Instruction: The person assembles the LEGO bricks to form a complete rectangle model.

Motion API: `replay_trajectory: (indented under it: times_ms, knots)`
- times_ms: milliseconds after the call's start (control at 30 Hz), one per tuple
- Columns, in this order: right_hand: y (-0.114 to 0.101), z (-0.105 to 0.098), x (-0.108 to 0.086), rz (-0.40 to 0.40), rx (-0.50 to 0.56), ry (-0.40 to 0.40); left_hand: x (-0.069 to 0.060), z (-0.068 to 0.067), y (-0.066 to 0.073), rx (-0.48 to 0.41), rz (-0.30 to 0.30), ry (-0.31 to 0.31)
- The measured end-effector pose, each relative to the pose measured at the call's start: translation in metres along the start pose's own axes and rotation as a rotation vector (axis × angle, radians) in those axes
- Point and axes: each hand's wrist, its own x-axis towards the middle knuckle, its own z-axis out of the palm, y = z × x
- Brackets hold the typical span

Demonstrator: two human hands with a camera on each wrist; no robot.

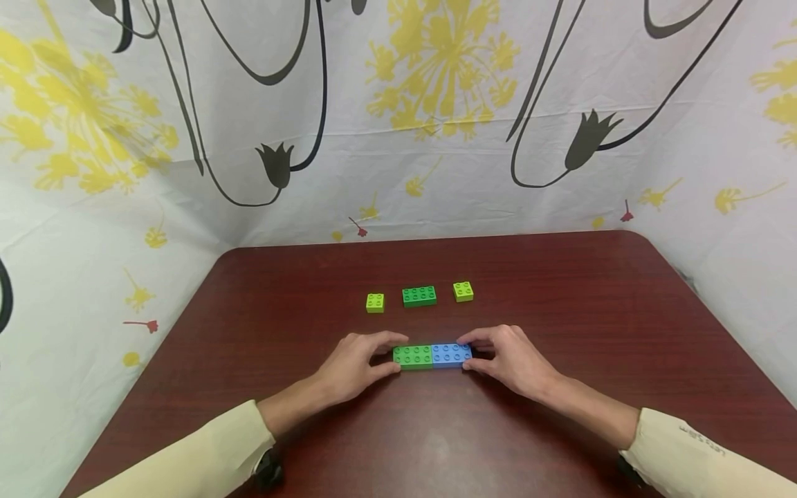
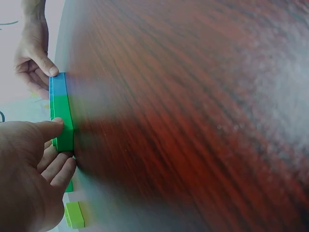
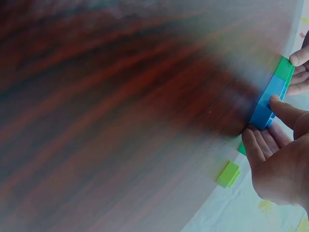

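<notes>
A green toy building brick (image 1: 412,357) and a blue toy building brick (image 1: 451,355) lie end to end on the table, studs up, their short ends meeting. My left hand (image 1: 358,363) holds the green brick at its outer end, thumb along the near side and fingers at the far side. At the other end my right hand (image 1: 510,358) grips the blue brick the same way. The left wrist view shows the left thumb on the side of the green brick (image 2: 62,121). In the right wrist view the right thumb presses the side of the blue brick (image 3: 269,100).
Beyond the hands, a darker green brick (image 1: 419,296) lies between two small lime bricks, one on the left (image 1: 375,303) and one on the right (image 1: 463,291). The dark red-brown table (image 1: 423,443) has patterned white cloth (image 1: 398,152) behind it and at its sides.
</notes>
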Motion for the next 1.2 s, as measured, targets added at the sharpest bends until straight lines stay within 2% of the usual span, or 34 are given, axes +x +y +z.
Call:
replay_trajectory:
  times_ms: [567, 867, 1200]
  knots:
    - [0.000, 0.001, -0.001, 0.023, -0.008, -0.001, 0.000, 0.001, 0.000, -0.002, -0.004, 0.004]
    - [0.000, 0.002, -0.001, 0.042, -0.019, -0.010, 0.000, -0.004, 0.001, -0.046, -0.009, 0.004]
    - [0.001, 0.002, -0.002, 0.046, -0.005, -0.012, 0.014, -0.022, 0.005, -0.051, -0.014, 0.092]
